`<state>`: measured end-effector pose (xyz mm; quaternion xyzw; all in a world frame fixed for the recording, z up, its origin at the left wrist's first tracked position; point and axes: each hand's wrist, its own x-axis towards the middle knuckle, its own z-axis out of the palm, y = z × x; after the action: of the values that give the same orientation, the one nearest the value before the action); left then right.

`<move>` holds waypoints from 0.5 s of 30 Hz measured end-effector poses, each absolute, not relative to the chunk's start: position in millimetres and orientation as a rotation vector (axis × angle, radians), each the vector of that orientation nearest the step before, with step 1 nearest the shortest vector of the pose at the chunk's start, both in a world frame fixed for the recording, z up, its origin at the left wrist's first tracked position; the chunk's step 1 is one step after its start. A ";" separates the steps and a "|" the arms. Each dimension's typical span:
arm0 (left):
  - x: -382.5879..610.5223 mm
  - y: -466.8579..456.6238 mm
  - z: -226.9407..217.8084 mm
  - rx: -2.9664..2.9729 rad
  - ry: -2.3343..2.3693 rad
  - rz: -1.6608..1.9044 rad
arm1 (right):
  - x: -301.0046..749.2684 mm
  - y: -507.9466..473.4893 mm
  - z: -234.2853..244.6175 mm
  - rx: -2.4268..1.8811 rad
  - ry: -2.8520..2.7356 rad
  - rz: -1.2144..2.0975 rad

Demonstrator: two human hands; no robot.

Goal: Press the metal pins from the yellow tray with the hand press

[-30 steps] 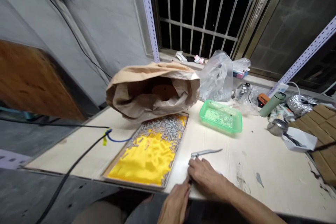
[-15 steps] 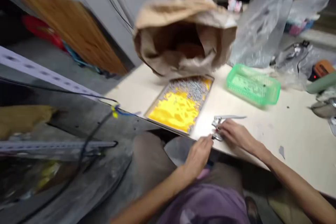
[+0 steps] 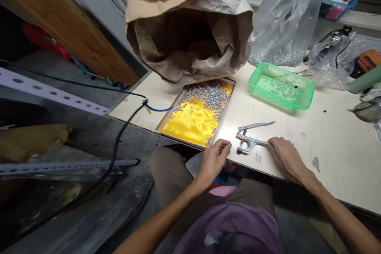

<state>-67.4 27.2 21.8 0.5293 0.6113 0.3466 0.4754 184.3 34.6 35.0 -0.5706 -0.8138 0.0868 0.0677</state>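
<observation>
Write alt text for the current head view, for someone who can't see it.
A person's right hand touches metal pliers on a table; the left hand pinches a small item beside a tray of yellow cloth and metal pieces. Behind sit an open paper bag and a green basket.

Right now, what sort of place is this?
Probably a small workshop: a plier-like tool lies on the table, beside a yellow-lined tray scattered with small metal pieces and a green basket holding similar ones.
</observation>
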 end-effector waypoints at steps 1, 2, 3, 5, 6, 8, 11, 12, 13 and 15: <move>-66.7 30.7 21.8 1.221 1.488 0.853 | 183.2 34.3 37.5 -1.771 -2.476 0.281; -65.8 34.1 21.5 1.169 1.479 0.845 | 181.7 33.6 39.5 -1.821 -2.494 0.316; -64.6 37.3 20.8 1.137 1.471 0.826 | 179.9 32.8 41.0 -1.867 -2.506 0.355; -61.2 43.7 19.1 1.105 1.450 0.771 | 175.8 31.3 41.7 -1.916 -2.528 0.431; -59.1 46.8 18.2 1.083 1.437 0.745 | 174.1 30.8 40.9 -1.899 -2.545 0.464; -54.8 53.0 17.2 1.001 1.407 0.696 | 172.6 30.1 37.6 -1.789 -2.578 0.498; -50.7 60.4 18.0 0.907 1.390 0.627 | 177.1 29.1 32.6 -1.614 -2.554 0.443; -50.5 61.7 18.6 0.950 1.408 0.619 | 180.3 28.6 31.9 -1.583 -2.524 0.405; -50.8 62.1 19.3 1.045 1.438 0.622 | 184.3 27.8 32.0 -1.563 -2.489 0.370; -51.7 60.3 20.4 1.359 1.502 0.641 | 193.9 25.8 33.7 -1.541 -2.415 0.321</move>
<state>-51.7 60.3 20.4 0.5587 0.6174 0.2636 0.4871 193.9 25.8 33.7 -0.5302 -0.8307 0.1105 0.1289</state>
